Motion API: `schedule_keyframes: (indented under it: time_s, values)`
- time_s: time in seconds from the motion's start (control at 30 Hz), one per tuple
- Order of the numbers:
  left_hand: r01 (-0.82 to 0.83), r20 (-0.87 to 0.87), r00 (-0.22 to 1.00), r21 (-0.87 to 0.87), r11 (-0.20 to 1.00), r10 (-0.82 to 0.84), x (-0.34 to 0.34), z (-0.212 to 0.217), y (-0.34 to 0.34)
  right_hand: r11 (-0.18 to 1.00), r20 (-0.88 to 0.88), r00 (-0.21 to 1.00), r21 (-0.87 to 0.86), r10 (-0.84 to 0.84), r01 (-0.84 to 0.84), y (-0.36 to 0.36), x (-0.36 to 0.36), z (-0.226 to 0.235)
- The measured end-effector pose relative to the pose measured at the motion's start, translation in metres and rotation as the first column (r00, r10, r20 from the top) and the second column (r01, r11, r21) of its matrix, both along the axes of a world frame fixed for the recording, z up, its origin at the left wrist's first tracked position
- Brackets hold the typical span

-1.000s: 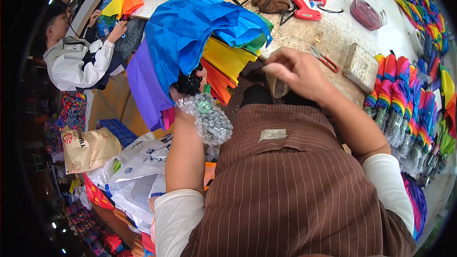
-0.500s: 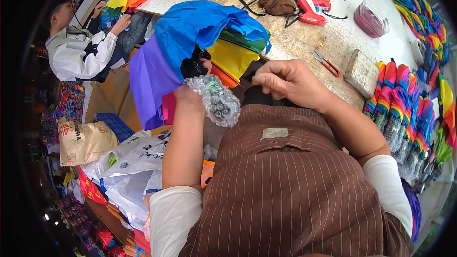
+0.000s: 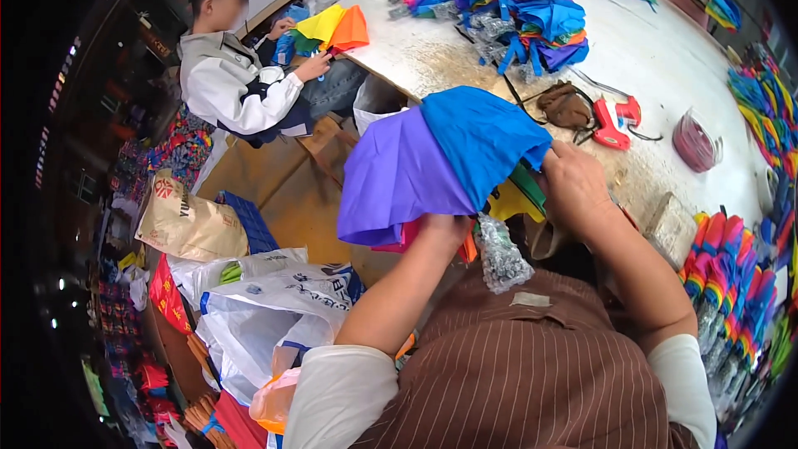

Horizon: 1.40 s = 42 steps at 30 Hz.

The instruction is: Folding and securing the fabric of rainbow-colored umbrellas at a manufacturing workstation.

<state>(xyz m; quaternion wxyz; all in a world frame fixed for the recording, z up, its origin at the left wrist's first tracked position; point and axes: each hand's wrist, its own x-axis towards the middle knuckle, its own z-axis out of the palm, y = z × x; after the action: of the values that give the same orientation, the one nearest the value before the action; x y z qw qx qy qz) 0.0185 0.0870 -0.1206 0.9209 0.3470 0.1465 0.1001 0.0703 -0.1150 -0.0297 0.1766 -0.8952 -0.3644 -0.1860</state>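
A partly folded rainbow umbrella [image 3: 482,141] hangs in front of my apron, with purple and blue panels uppermost and green, yellow, pink and orange beneath. Its handle end [image 3: 504,258], wrapped in bubble wrap, points down toward me. My left hand [image 3: 446,229] reaches under the purple panel and supports the umbrella from below; the cloth hides most of its fingers. At the right edge of the blue panel, my right hand [image 3: 573,187] is closed on the fabric with bent fingers.
On the worktable lie a red and white glue gun [image 3: 613,126], a brown cloth bundle [image 3: 565,105], a clear tub [image 3: 697,143], a pale block [image 3: 672,224] and heaped umbrellas [image 3: 540,17]. Folded umbrellas [image 3: 731,274] stand at right. A co-worker [image 3: 241,75] sits at left; plastic bags [image 3: 274,308] lie below.
My right hand has gone from beside the umbrella to the blue panel's edge. The umbrella has turned, so its canopy now covers my left fingers. The view has shifted, showing more of the table.
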Motion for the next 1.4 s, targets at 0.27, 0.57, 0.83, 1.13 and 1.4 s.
schedule_keyframes:
  time_s: [0.27,0.57,0.83,1.13,1.4]
  values:
    - [0.034,0.056,0.998,0.051,0.998,-0.037,-0.011,0.032,-0.013,0.994,-0.234,0.969,-0.095,-0.079,0.058,-0.005,0.007,-0.017]
    - [0.017,-0.012,1.0,0.069,0.997,-0.016,-0.005,0.017,-0.003,0.996,-0.134,0.988,-0.034,0.073,-0.078,-0.002,-0.008,-0.017]
    - [-0.17,0.028,0.985,0.089,0.981,0.168,0.004,0.029,-0.007,0.908,0.051,0.907,0.018,0.418,-0.419,0.007,-0.036,-0.015]
    - [0.04,0.027,0.999,-0.089,0.995,-0.037,0.005,0.028,0.043,0.937,-0.088,0.939,0.145,0.332,-0.318,0.003,-0.053,-0.019]
    - [0.111,0.043,0.993,-0.035,0.993,-0.109,-0.004,0.034,0.024,0.99,-0.03,0.989,0.001,0.142,-0.142,0.011,-0.008,-0.007]
